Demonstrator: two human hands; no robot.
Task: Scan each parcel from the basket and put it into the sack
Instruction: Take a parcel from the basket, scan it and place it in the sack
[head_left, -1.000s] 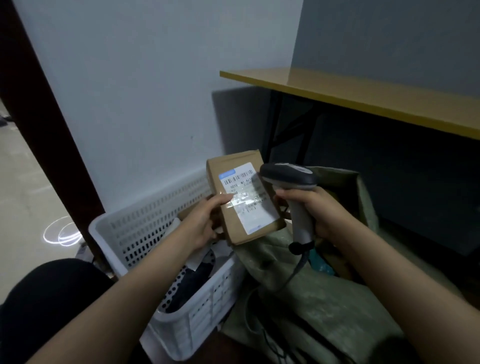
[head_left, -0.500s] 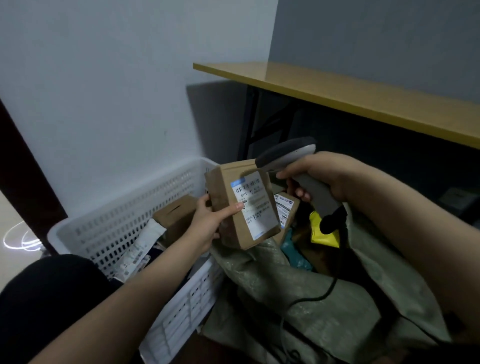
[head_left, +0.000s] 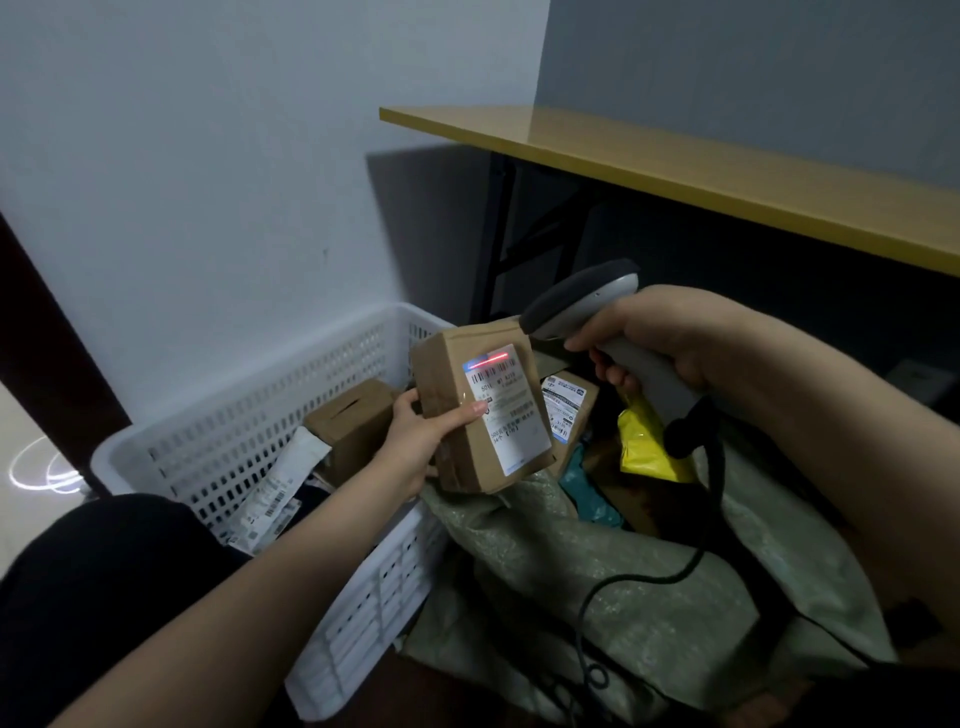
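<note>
**A:** Why is the parcel (head_left: 470, 457) tilted like that?

**B:** The left hand (head_left: 415, 447) grips it by the side, thumb across the front. The label (head_left: 511, 415) faces up at the scanner (head_left: 576, 301), barcode uncovered. A red scan line (head_left: 488, 358) lies across the barcode.

**A:** Right hand (head_left: 670, 338)?

**B:** Wrapped round the scanner handle, a finger by the trigger. The head is angled down, just beside the parcel's top corner. Hands are apart, each clamped on its own item.

**A:** Parcel position?

**B:** Held in the air between the hands, over where the basket (head_left: 234, 447) meets the sack (head_left: 597, 571). The sack mouth is open just below. My guess is it's scanned there to keep the drop short. More parcels lie in both.
</note>
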